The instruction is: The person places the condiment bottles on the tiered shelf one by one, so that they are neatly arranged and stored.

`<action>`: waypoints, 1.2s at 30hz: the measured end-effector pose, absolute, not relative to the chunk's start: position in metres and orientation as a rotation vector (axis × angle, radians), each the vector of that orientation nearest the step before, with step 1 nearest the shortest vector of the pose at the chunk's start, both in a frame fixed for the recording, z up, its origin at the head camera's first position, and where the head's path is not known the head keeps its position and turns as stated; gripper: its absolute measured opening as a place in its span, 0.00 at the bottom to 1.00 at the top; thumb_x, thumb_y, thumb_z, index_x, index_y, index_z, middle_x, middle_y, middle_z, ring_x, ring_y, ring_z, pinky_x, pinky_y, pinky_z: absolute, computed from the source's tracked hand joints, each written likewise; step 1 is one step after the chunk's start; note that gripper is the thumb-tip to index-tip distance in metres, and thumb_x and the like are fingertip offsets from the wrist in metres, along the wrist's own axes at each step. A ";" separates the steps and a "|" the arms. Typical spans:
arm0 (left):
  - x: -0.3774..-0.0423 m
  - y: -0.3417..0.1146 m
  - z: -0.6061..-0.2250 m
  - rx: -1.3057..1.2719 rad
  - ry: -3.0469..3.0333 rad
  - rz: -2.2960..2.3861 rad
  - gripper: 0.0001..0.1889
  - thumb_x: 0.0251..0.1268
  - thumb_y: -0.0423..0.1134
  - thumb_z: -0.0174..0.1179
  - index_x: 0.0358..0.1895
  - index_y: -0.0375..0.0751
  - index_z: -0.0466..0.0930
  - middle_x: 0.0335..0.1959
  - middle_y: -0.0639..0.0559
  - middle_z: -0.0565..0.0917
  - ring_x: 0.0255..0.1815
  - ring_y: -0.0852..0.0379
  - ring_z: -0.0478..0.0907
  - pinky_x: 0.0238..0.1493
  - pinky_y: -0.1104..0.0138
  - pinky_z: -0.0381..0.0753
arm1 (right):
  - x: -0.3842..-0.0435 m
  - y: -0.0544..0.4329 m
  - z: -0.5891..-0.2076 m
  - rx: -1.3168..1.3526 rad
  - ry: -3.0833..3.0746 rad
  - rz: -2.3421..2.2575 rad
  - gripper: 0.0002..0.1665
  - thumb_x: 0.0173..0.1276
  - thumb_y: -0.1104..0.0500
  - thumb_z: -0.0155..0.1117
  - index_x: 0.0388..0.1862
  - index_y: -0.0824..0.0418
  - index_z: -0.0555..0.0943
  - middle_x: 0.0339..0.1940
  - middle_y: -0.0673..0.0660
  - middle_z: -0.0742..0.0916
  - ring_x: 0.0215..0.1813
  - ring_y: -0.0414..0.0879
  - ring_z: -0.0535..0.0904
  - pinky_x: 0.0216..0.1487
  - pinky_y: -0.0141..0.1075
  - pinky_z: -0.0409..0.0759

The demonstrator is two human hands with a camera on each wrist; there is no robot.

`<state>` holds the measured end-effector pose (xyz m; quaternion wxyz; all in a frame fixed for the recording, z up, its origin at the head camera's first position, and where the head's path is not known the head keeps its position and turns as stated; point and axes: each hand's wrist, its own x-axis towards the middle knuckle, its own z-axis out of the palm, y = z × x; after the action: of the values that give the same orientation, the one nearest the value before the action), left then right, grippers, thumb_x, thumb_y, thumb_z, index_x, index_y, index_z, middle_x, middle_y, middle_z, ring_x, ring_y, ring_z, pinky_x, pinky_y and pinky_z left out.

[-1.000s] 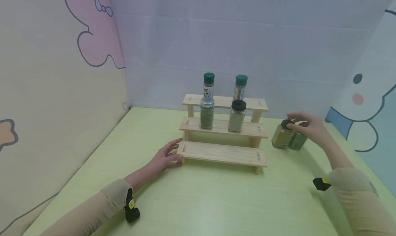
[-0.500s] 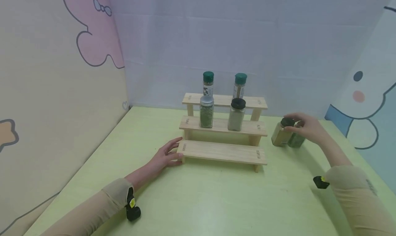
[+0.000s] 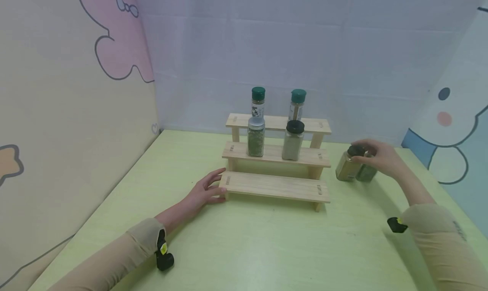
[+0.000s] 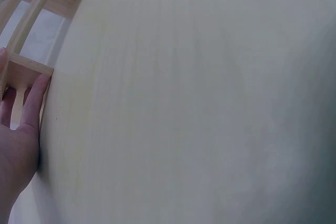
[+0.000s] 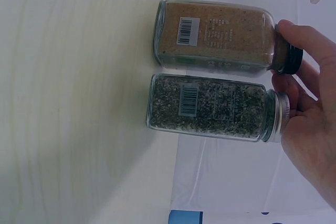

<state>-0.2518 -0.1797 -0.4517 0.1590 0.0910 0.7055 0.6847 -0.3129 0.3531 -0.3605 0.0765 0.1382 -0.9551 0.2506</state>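
At the right of the head view, my right hand (image 3: 384,159) pinches the black lid of a spice jar (image 3: 346,167) filled with brown powder. The right wrist view shows the thumb on one side of that lid and fingers on the other. Close beside it stands a silver-lidded jar of dried green herbs (image 5: 210,106), the hand's palm side near its cap. My left hand (image 3: 200,192) grips the left end of the lowest step of a three-tier wooden rack (image 3: 272,185), its thumb and fingers spread around the end board.
Two green-capped bottles (image 3: 258,102) stand on the top tier. On the middle tier are a silver-lidded herb jar (image 3: 256,140) and a black-lidded jar of pale powder (image 3: 292,145). A pale curtain (image 3: 244,58) hangs behind the light green table (image 3: 267,244).
My right hand has closed its fingers further around the brown jar's black lid. The left hand keeps its place at the rack, and the camera view shifts slightly.
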 end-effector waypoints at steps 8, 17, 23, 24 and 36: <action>-0.253 -0.181 -0.452 0.247 2.010 1.958 0.35 0.69 0.38 0.61 0.75 0.62 0.58 0.75 0.46 0.60 0.67 0.45 0.73 0.57 0.55 0.84 | -0.315 0.355 -0.361 0.411 -2.848 0.762 0.33 0.62 0.46 0.72 0.62 0.60 0.78 0.52 0.65 0.85 0.36 0.34 0.73 0.33 0.31 0.71; -0.254 -0.181 -0.455 0.286 2.007 1.955 0.35 0.71 0.36 0.59 0.77 0.58 0.56 0.75 0.42 0.60 0.67 0.46 0.73 0.57 0.53 0.84 | -0.313 0.355 -0.358 0.465 -2.880 0.817 0.33 0.63 0.48 0.72 0.63 0.61 0.77 0.54 0.66 0.84 0.39 0.31 0.74 0.38 0.31 0.75; -0.253 -0.181 -0.454 0.265 2.000 1.958 0.35 0.69 0.38 0.61 0.76 0.60 0.58 0.75 0.45 0.61 0.68 0.45 0.72 0.56 0.54 0.84 | -0.313 0.352 -0.354 0.525 -2.892 0.758 0.31 0.61 0.50 0.74 0.60 0.61 0.79 0.49 0.64 0.85 0.36 0.34 0.77 0.35 0.31 0.78; -0.253 -0.181 -0.454 0.266 1.999 1.957 0.35 0.69 0.38 0.61 0.75 0.61 0.58 0.75 0.46 0.61 0.68 0.45 0.72 0.57 0.54 0.84 | -0.313 0.352 -0.353 0.538 -2.894 0.739 0.30 0.61 0.51 0.74 0.60 0.61 0.79 0.48 0.64 0.85 0.37 0.35 0.78 0.35 0.31 0.78; -0.252 -0.181 -0.454 0.263 1.987 1.977 0.35 0.69 0.37 0.61 0.76 0.60 0.58 0.75 0.44 0.60 0.68 0.46 0.72 0.56 0.54 0.84 | -0.295 0.336 -0.313 0.624 -2.843 0.549 0.29 0.59 0.48 0.75 0.57 0.59 0.81 0.49 0.60 0.88 0.44 0.27 0.74 0.43 0.36 0.78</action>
<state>-0.2522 -0.1807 -0.4537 0.1624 0.0922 0.6964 0.6930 -0.2948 0.3359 -0.3126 0.0896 0.2097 -0.9560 0.1847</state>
